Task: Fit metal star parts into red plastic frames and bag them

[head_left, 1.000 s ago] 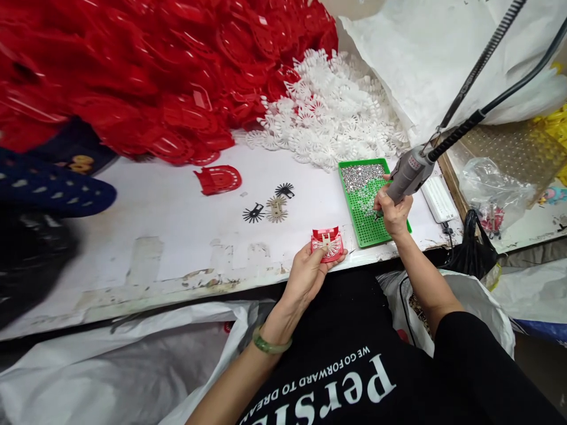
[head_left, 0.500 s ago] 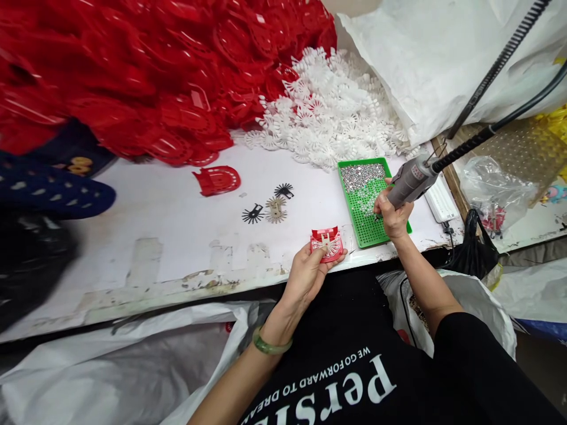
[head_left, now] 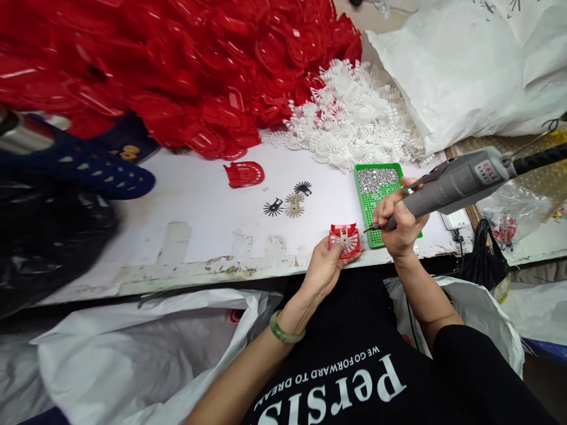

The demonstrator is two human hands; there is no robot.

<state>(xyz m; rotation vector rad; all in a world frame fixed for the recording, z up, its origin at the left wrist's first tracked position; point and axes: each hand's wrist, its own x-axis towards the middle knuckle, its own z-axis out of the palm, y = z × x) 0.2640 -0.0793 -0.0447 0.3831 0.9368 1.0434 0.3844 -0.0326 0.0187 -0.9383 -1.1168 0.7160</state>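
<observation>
My left hand (head_left: 326, 265) grips a red plastic part (head_left: 344, 252) near the table's front edge, its thumb pressing a white fan-shaped piece (head_left: 346, 239) on top. My right hand (head_left: 401, 224) is wrapped round a grey electric screwdriver (head_left: 456, 184), tilted so its bit points left toward the red part, a small gap between them. Under that hand lies a green perforated tray (head_left: 376, 239) with small silvery screws (head_left: 376, 177) in its far part. To the left, two black fan-shaped pieces (head_left: 273, 207) and a beige one (head_left: 294, 205) rest on the white tabletop.
A big heap of red plastic parts (head_left: 186, 71) and a pile of white fan pieces (head_left: 349, 121) fill the back. One red part (head_left: 244, 174) lies alone. A blue perforated object (head_left: 97, 159) and black bag (head_left: 53, 242) stand left. White sacks (head_left: 146, 348) hang below the edge.
The screwdriver has swung from steep to nearly level, its bit moving from over the tray to beside the red part. The camera view has shifted somewhat left. My left hand keeps its grip.
</observation>
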